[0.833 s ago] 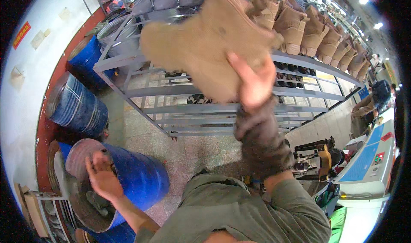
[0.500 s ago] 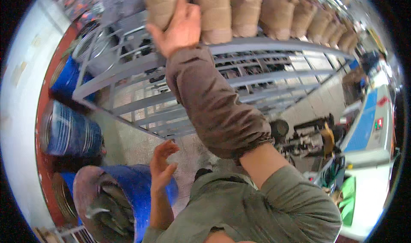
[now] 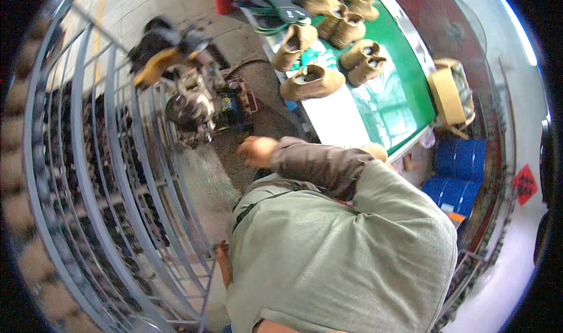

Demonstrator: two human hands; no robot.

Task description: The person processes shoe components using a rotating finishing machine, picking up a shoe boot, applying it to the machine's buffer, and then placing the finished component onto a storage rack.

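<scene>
Some floor (image 3: 202, 186) separates right hand (image 3: 258, 150) from rack (image 3: 89, 171) edge.

Light cool, bright but uneven. Blue-white strip (image 3: 517, 22) blazed at upper right; pale wall (image 3: 501, 268) took bluish cast. Glare whitened parts of green tabletop (image 3: 410, 95); white panel (image 3: 333, 122) nearly blown out. Floor (image 3: 230, 164) beside machine (image 3: 199, 101) lay in shade. Blur softened right hand (image 3: 258, 151), left hand (image 3: 222, 257); tan shapes (image 3: 17, 180) at left rim smeared most. Fisheye bowed rack (image 3: 82, 151); black vignette swallowed corners.
</scene>
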